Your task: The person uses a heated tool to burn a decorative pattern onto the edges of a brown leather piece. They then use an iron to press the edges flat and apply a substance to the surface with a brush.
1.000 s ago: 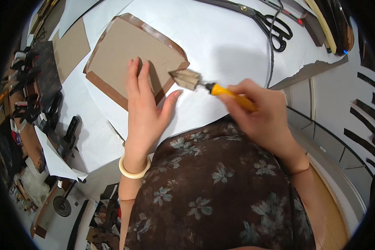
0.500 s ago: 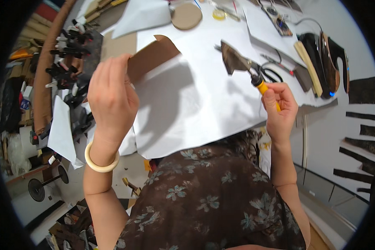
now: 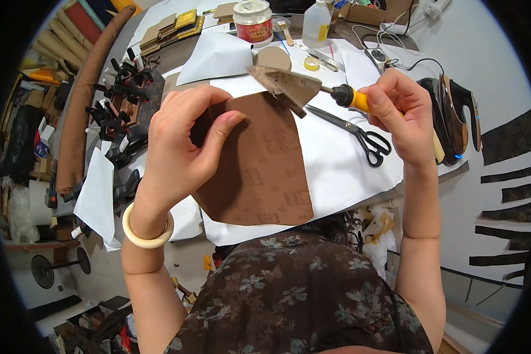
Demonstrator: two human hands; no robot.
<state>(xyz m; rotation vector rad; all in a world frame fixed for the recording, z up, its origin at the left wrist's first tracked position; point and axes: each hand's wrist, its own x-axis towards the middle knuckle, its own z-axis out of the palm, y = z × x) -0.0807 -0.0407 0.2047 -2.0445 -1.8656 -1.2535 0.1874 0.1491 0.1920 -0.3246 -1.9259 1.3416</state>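
- Left hand (image 3: 186,138) grips the panel (image 3: 259,177), a brown sheet, by its upper left part; thumb (image 3: 223,128) on the brown face, other fingertips partly hidden.
- Panel appears lifted over the white paper (image 3: 354,171), brown face toward the body, left of the shears.
- Right hand (image 3: 398,112), up and right of the panel, is closed round the yellow handle (image 3: 360,101) of the tool; its metal blade (image 3: 289,85) lies across the view of the panel's far edge. Contact cannot be told.
- Step in hand, judged: panel presented to the blade at the far edge, one hand steadying, one guiding.
- Judged need for a move at that edge: firm left pinch, fingers clear of the blade, blade angle matched to the panel's slant.
- Left forearm rises from below, left of the panel; bangle (image 3: 137,237) at the wrist.
- Right forearm rises well right of the panel; wrist bent, handle pointing inward toward it.
- Shears (image 3: 351,126) right of the panel, on the paper.
- Beyond the panel: disc (image 3: 275,58), tape (image 3: 311,64), tub (image 3: 252,26), bottle (image 3: 317,26).
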